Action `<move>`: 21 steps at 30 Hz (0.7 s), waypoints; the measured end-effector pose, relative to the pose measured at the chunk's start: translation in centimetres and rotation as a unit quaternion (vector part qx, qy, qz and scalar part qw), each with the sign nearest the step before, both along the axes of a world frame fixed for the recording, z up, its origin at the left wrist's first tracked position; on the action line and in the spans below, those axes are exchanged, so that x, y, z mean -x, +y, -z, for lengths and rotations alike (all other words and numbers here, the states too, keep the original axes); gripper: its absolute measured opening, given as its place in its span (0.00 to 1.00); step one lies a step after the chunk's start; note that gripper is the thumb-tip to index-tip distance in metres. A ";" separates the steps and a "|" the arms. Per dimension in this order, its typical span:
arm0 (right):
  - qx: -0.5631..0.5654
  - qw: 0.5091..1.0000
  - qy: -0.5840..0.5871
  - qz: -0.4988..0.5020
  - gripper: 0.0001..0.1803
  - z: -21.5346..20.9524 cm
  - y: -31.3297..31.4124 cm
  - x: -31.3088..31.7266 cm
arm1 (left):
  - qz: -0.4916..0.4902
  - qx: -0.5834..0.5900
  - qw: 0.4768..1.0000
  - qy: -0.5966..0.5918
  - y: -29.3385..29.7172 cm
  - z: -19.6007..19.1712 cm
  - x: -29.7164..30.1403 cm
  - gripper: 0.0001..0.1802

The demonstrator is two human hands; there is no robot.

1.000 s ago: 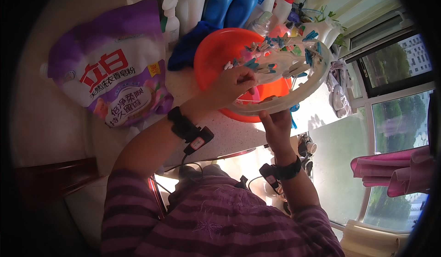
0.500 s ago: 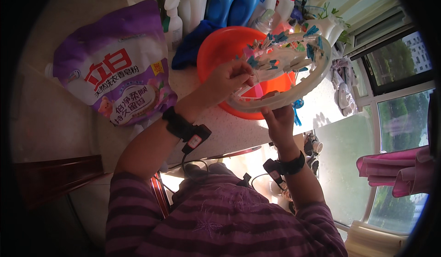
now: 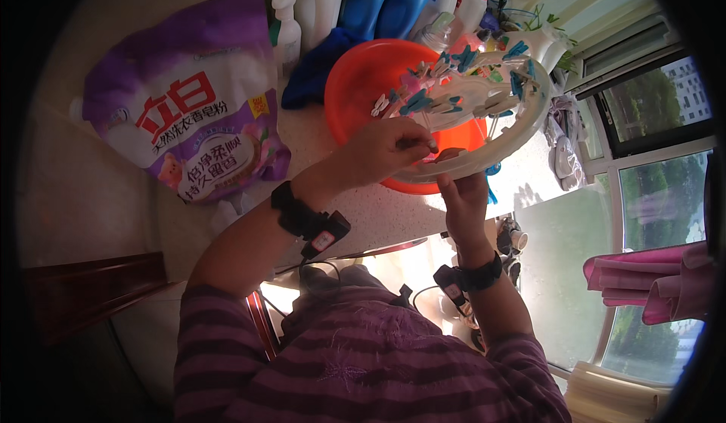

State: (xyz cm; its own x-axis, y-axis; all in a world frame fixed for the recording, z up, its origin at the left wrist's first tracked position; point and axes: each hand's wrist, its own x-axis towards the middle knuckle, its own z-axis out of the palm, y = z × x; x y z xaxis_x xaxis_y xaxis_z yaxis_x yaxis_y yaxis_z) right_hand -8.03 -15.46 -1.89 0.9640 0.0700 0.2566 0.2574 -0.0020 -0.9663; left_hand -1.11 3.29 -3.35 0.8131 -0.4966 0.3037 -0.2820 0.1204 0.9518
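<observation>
A whitish oval clip hanger [image 3: 520,132] with several blue and white clothespins [image 3: 418,104] is held tilted over an orange-red basin [image 3: 349,83]. My right hand [image 3: 463,200] grips its near rim, thumb on the outside, the other fingers partly hidden behind it. My left hand [image 3: 389,149] is closed in a pinch at the inner side of the same rim, close to the right fingertips. A sliver of something pink [image 3: 432,158] shows by the left fingertips; its kind is mostly hidden.
The basin stands on a pale speckled counter [image 3: 363,215]. A purple and white detergent bag [image 3: 181,105] is at the left. Behind are a spray bottle [image 3: 287,30], a dark blue cloth [image 3: 308,75] and blue bottles [image 3: 404,3]. Windows [image 3: 658,196] and pink cloth [image 3: 650,275] are at the right.
My left hand has moved right and down along the near rim, toward my right hand. More clothespins show behind it. The pink thing is now more covered. My right hand stays on the rim.
</observation>
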 end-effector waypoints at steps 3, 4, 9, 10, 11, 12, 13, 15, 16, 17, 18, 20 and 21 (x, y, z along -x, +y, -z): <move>0.019 1.000 0.015 -0.003 0.17 0.0 -0.2 0.0 | 0.017 0.023 1.000 0.012 -0.1 -0.1 0.0 0.10; 0.031 0.999 0.024 -0.001 0.17 0.0 -0.3 0.0 | 0.023 0.022 0.999 0.027 -0.1 -0.1 -0.1 0.10; 0.005 0.999 0.033 -0.019 0.19 0.2 -0.5 -0.1 | 0.025 0.007 0.999 0.028 0.2 -0.2 -0.2 0.10; -0.005 0.999 0.030 -0.026 0.19 0.2 -0.4 -0.2 | 0.027 0.022 0.999 0.029 0.1 -0.2 -0.2 0.09; 0.001 0.999 0.027 -0.024 0.19 0.2 -0.1 -0.3 | 0.005 0.028 0.999 0.018 0.1 -0.2 -0.2 0.09; 0.007 0.999 0.024 -0.023 0.19 0.2 0.2 -0.4 | -0.016 0.049 0.999 -0.002 -0.1 -0.3 -0.3 0.09; 0.009 1.000 0.022 -0.017 0.18 0.2 0.5 -0.6 | -0.036 0.048 0.998 0.003 -0.2 -0.3 -0.3 0.09; 0.051 0.997 0.054 0.001 0.21 0.0 1.5 -1.3 | -0.094 0.127 0.987 0.032 0.4 -0.4 -0.5 0.09; 0.044 0.998 0.036 -0.008 0.21 0.0 2.2 -1.7 | -0.123 0.159 0.978 0.060 0.9 -0.5 -0.5 0.10; 0.037 0.999 0.027 -0.010 0.22 -0.1 2.7 -2.1 | -0.137 0.158 0.976 0.057 1.4 -0.7 -0.6 0.10; 0.067 0.997 0.022 -0.015 0.22 -0.3 3.1 -2.6 | -0.152 0.162 0.973 0.056 2.1 -0.8 -0.6 0.11; 0.110 0.994 0.026 -0.005 0.22 -0.6 3.4 -3.0 | -0.184 0.187 0.964 0.040 3.0 -1.0 -0.4 0.12; 0.118 0.993 0.015 -0.011 0.22 -0.7 3.5 -3.1 | -0.193 0.176 0.963 0.068 3.4 -1.1 -0.2 0.12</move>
State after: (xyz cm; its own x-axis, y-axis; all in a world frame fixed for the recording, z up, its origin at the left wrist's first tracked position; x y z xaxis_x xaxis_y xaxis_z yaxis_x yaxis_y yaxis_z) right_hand -4.94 -11.98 -1.21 0.9686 0.1466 0.2006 0.2301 -0.2248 -0.9468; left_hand -0.87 6.74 -2.21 0.9607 -0.0349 0.2754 -0.2457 0.3544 0.9022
